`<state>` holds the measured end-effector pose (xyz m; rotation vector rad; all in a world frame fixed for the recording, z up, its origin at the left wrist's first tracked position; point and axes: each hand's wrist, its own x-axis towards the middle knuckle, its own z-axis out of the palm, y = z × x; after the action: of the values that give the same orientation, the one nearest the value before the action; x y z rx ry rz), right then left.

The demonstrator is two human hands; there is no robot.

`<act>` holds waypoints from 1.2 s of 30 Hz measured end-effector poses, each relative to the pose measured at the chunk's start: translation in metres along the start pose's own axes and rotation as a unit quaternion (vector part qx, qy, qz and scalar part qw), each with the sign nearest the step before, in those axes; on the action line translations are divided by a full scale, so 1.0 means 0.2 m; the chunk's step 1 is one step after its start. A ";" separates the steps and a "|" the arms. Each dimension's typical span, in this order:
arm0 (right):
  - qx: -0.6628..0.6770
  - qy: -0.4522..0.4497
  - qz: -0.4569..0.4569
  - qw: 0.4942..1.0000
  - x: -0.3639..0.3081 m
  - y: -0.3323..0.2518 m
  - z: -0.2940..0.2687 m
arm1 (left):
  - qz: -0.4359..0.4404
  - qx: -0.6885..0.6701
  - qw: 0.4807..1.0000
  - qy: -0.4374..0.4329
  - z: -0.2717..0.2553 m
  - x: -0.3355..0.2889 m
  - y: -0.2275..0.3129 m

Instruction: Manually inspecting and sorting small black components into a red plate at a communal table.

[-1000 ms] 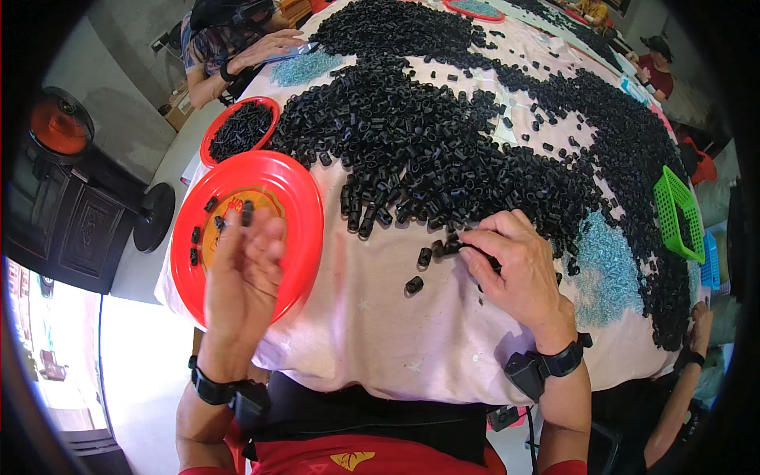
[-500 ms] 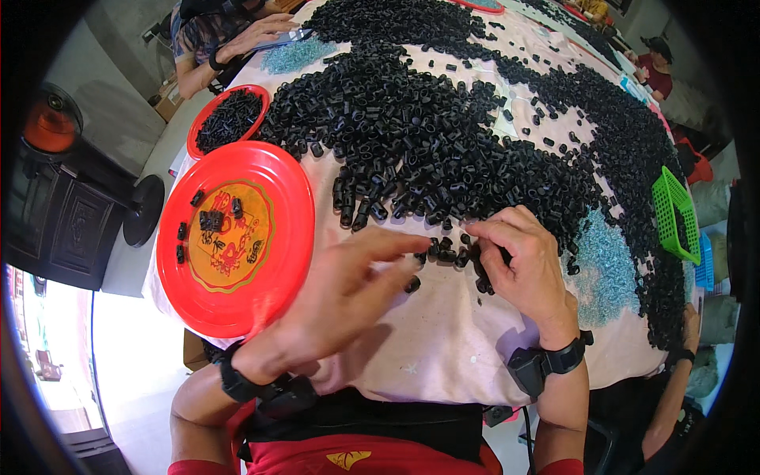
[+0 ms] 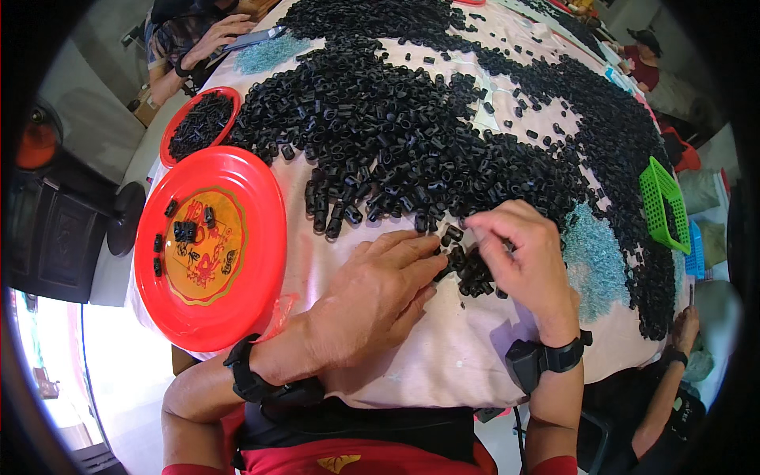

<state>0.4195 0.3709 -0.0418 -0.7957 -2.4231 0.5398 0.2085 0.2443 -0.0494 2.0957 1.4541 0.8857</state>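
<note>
My left hand [image 3: 380, 293] lies flat on the cloth with its fingers stretched out. Its fingertips touch the left side of a small cluster of short black plastic tube-like pieces [image 3: 475, 277]. On the cluster's other side hovers my right hand [image 3: 526, 257], fingers bent and thumb apart from the index finger, with no piece plainly held. Just beyond both hands spreads a large heap of the same black pieces [image 3: 380, 134]. To the left, a red plate [image 3: 265, 285] with a yellow printed centre carries several black pieces [image 3: 186, 231].
A red bowl [image 3: 234, 119] of thin black parts stands behind the plate. Clear bluish bits lie in a pile [image 3: 594, 265] at right and another [image 3: 273, 55] at far left. A green basket [image 3: 657, 202] sits at the right edge. Other people work around the table.
My left hand has come down flat and pushed right against the small black pieces, which now sit closer together near my right hand. The view has shifted slightly.
</note>
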 end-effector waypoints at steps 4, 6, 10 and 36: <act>-0.054 0.017 0.049 0.997 -0.01 0.03 -0.04 | -0.012 -0.039 0.999 0.025 0.00 0.00 -0.03; -0.059 -0.026 0.056 0.996 0.00 0.02 -0.05 | -0.042 -0.077 0.995 0.046 -0.01 0.00 -0.02; -0.093 0.036 0.041 0.994 0.02 0.03 -0.01 | -0.014 0.006 0.998 0.067 -0.04 0.01 -0.03; -0.153 -0.076 0.125 0.977 -0.11 0.00 -0.27 | -0.093 0.040 0.995 0.019 -0.04 0.00 -0.03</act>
<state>0.4658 0.3674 -0.0076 -1.2406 -2.6009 0.3308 0.1986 0.2453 -0.0472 1.9689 1.6991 0.8110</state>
